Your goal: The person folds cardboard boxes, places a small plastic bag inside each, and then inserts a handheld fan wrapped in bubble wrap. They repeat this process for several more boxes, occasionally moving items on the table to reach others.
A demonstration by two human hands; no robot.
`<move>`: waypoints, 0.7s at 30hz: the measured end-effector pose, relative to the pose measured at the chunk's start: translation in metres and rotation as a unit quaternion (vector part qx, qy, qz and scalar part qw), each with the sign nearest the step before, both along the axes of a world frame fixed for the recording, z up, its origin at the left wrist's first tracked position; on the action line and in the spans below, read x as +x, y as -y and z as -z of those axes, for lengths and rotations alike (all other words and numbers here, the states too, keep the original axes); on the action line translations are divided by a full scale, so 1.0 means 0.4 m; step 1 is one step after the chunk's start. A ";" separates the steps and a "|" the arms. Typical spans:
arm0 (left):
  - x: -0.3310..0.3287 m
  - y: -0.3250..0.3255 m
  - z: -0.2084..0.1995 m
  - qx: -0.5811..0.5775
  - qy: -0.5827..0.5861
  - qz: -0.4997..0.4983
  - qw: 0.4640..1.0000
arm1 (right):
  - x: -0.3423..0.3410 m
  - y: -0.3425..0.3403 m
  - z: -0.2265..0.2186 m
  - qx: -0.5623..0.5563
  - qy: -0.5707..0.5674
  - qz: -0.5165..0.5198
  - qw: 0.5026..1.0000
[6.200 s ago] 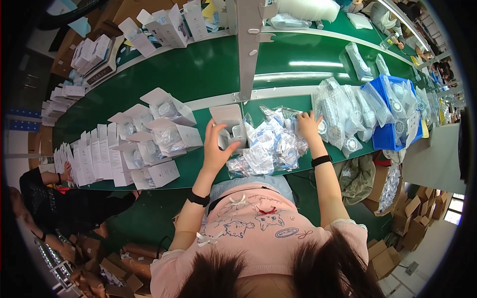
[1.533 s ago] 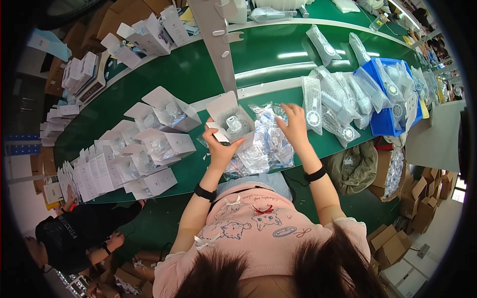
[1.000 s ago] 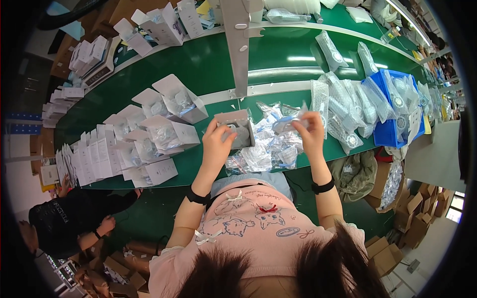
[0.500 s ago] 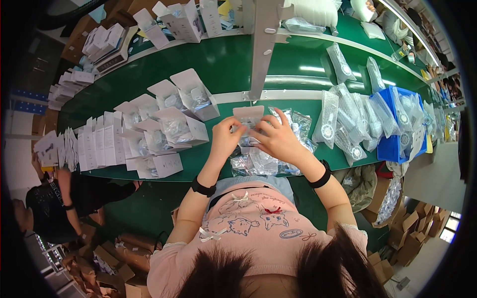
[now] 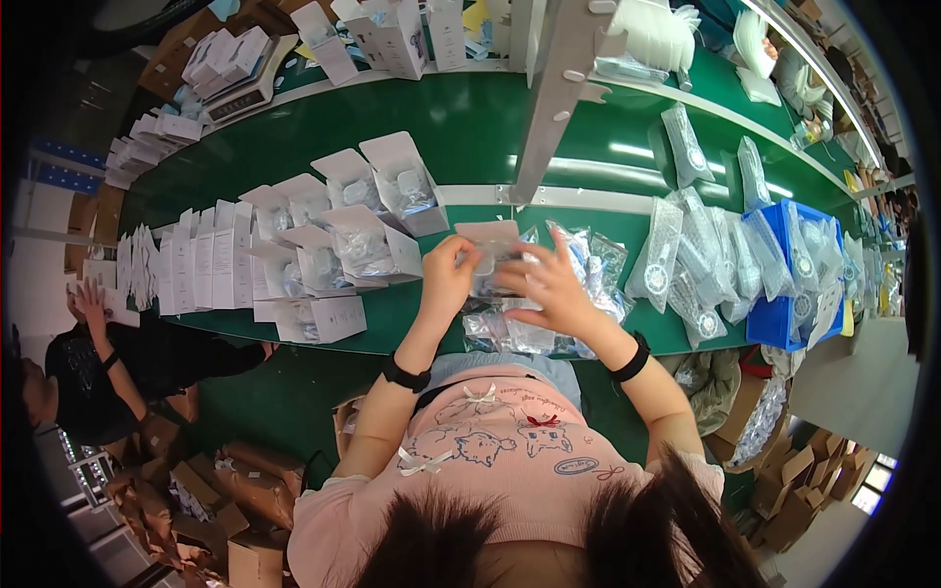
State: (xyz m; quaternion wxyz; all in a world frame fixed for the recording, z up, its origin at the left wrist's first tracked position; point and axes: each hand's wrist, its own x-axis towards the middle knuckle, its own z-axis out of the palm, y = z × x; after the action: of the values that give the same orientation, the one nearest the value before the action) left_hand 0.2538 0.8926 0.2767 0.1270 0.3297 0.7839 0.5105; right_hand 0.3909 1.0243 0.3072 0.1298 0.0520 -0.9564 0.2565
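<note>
In front of me an open white box point(image 5: 487, 233) stands with its flap up. Its lower part is mostly hidden by my hands. My left hand point(image 5: 448, 276) is closed at the box's left edge, thumb and fingers pinched together on it. On the other side, my right hand point(image 5: 551, 292) has its fingers apart, partly smeared by motion, over the box's right side, with nothing visible in it. Clear plastic bags of small parts point(image 5: 598, 265) lie beyond and beside the right hand, and more bags point(image 5: 505, 328) lie nearer my body.
Several open white boxes point(image 5: 363, 240) with bagged contents stand to the left, beside a row of white boxes point(image 5: 206, 257). Bubble-wrapped devices point(image 5: 652, 260) lie right, near a blue bin point(image 5: 774, 318). A metal post point(image 5: 549, 118) rises behind. A co-worker point(image 5: 93, 367) is at far left.
My right hand's fingers have spread and drawn slightly off the box. My left hand stays at its edge. The whole view has shifted a little, and the co-worker's arm has moved.
</note>
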 end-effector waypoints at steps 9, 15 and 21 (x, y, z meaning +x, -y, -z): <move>-0.024 -0.027 -0.088 0.319 0.314 -0.001 0.894 | -0.085 -0.022 0.163 -0.395 -0.039 0.164 0.903; 0.043 0.112 0.268 -0.107 -0.108 0.088 0.984 | -0.027 -0.063 0.176 -0.448 0.052 0.257 0.855; 0.204 -0.028 0.381 -0.223 -0.157 0.165 0.948 | -0.069 -0.066 0.179 -0.480 0.058 0.204 0.851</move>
State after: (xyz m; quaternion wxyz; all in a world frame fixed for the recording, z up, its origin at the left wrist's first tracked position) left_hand 0.3353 0.9039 0.1243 0.1547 0.4934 0.8228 0.2358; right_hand 0.3632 1.0506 0.2355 0.1320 -0.2286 -0.7089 0.6540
